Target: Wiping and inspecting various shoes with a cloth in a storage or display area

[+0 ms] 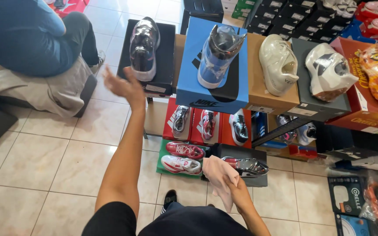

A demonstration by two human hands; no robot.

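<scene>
Reaching with open, empty fingers, the left hand (125, 87) nears the wrapped shoe (144, 47) on the far-left black box (166, 52), needing a gentle grasp while the right hand (237, 192) grips the pink cloth (220, 177).

The left hand (125, 87) was raised in the upper left of the frame, its bare arm stretched straight up from the bottom edge, palm open and fingers (110, 75) spread loosely, gripping nothing. The right hand (237, 192) sat low, right of centre, forearm bent in from the bottom edge, fingers closed around a pink cloth (219, 175).
</scene>
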